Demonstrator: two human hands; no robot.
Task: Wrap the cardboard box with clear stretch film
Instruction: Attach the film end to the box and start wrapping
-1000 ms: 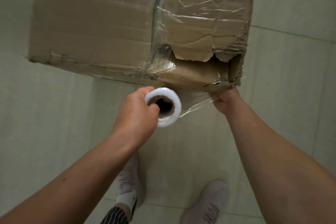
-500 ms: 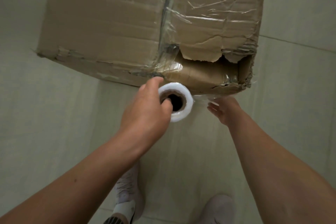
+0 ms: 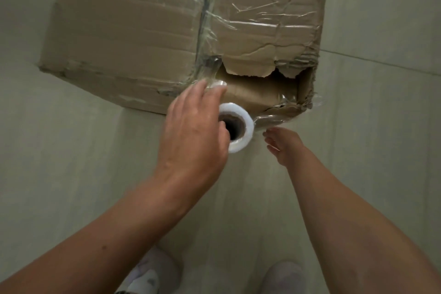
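A big brown cardboard box (image 3: 133,31) stands on the floor ahead, its near right corner torn open and partly covered by clear stretch film (image 3: 262,19). My left hand (image 3: 193,136) holds the white roll of stretch film (image 3: 241,126) upright against the box's near face, thumb in the core, fingers reaching up to the box edge. Film runs from the roll along the bottom of the torn corner. My right hand (image 3: 284,145) hovers just right of the roll, fingers apart, holding nothing.
Pale tiled floor (image 3: 47,174) surrounds the box, with a grout line at the right. My two feet in light shoes (image 3: 152,274) stand at the bottom edge, close to the box.
My left hand carried the roll up and right, closer to the box's near face. My right hand let go of the film at the box's lower corner and drew back, fingers spread.
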